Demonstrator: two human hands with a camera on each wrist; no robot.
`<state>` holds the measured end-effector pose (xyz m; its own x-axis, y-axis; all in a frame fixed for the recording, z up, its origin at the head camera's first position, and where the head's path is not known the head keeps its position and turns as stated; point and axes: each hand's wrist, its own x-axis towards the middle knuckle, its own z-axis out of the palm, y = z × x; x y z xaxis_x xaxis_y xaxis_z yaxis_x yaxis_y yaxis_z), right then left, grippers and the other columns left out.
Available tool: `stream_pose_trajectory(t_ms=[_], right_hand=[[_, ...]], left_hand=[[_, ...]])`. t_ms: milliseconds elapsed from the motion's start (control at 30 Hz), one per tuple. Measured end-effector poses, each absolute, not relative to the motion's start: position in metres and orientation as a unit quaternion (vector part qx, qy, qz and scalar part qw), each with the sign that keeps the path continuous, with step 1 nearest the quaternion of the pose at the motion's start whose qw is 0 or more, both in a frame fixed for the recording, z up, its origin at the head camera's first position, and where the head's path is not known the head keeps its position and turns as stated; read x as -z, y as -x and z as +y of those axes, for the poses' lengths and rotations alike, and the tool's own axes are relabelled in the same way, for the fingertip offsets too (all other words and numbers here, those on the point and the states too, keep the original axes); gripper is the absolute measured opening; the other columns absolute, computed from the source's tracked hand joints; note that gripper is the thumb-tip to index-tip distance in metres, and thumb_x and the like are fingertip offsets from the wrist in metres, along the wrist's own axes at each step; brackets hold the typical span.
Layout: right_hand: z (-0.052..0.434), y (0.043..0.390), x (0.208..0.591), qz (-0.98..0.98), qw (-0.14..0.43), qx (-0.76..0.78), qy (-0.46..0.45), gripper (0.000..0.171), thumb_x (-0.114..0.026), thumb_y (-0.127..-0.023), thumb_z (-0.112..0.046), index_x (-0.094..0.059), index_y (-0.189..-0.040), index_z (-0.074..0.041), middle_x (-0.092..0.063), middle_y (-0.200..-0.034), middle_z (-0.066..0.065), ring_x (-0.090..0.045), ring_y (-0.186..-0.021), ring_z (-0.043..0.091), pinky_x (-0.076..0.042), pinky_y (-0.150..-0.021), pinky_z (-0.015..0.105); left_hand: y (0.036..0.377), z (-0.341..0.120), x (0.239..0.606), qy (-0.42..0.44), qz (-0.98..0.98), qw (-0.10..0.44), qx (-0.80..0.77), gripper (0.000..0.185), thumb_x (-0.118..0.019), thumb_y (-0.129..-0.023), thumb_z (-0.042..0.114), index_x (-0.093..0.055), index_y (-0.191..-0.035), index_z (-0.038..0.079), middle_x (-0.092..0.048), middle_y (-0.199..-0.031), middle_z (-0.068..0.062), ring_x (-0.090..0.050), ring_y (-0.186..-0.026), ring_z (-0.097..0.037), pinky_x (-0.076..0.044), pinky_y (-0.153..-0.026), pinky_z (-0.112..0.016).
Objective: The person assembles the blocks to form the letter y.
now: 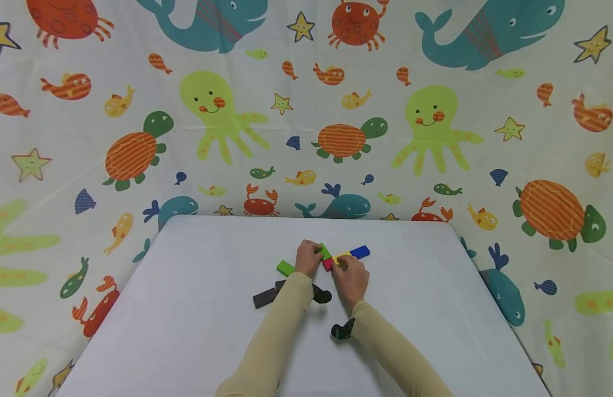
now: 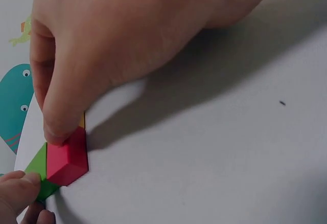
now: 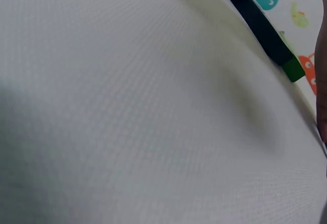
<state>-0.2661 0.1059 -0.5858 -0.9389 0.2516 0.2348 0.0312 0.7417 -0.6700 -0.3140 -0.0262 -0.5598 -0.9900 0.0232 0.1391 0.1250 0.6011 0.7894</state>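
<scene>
At the middle of the white table [image 1: 197,309] my left hand [image 1: 313,255] pinches a green block [image 1: 325,251]. In the left wrist view its fingertips [image 2: 18,191] hold that green block [image 2: 37,165] against a red block [image 2: 66,162]. My right hand [image 1: 343,266] grips the red block [image 1: 328,264] from above, its fingers [image 2: 59,132] curled over the block's top edge. A yellow block [image 1: 342,257] lies right behind the red one, and a blue block [image 1: 360,252] extends from it to the right.
A second green block [image 1: 285,268] lies left of my left hand. Two dark blocks [image 1: 264,298] lie near my left forearm. The right wrist view shows a dark block [image 3: 255,19] end to end with a green one [image 3: 294,69]. Sea-animal curtains surround the table.
</scene>
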Motion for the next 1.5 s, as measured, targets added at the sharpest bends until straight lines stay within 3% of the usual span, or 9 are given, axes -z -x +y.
stream_pose_trajectory(t_ms=[333, 1200, 1500], right_hand=[[0.107, 0.268, 0.592, -0.92, 0.185, -0.341, 0.066, 0.029, -0.074, -0.086, -0.031, -0.074, -0.104, -0.009, -0.069, -0.109, 0.007, -0.061, -0.103, 0.029, -0.04, -0.084, 0.05], [0.104, 0.268, 0.589, -0.923, 0.186, -0.331, 0.06, 0.03, -0.073, -0.087, -0.033, -0.074, -0.105, -0.009, -0.069, -0.111, 0.008, -0.061, -0.104, 0.029, -0.041, -0.085, 0.049], [0.107, 0.266, 0.588, -0.919, 0.171, -0.35, 0.061, 0.031, -0.073, -0.088, -0.032, -0.073, -0.107, -0.008, -0.068, -0.113, 0.009, -0.06, -0.107, 0.029, -0.041, -0.087, 0.051]], left_hand=[[0.312, -0.029, 0.555, 0.025, -0.898, 0.039, 0.437, 0.019, -0.071, -0.085, -0.002, -0.073, -0.104, -0.006, -0.059, -0.109, -0.019, -0.057, -0.105, -0.032, -0.048, -0.094, -0.043], [0.315, -0.032, 0.557, 0.032, -0.892, 0.038, 0.45, 0.021, -0.07, -0.085, -0.001, -0.072, -0.105, -0.004, -0.058, -0.11, -0.018, -0.058, -0.101, -0.03, -0.049, -0.092, -0.042], [0.31, -0.058, 0.55, 0.066, -0.921, 0.054, 0.379, 0.03, -0.072, -0.087, 0.007, -0.068, -0.114, -0.006, -0.058, -0.115, -0.021, -0.056, -0.108, -0.034, -0.046, -0.096, -0.045]])
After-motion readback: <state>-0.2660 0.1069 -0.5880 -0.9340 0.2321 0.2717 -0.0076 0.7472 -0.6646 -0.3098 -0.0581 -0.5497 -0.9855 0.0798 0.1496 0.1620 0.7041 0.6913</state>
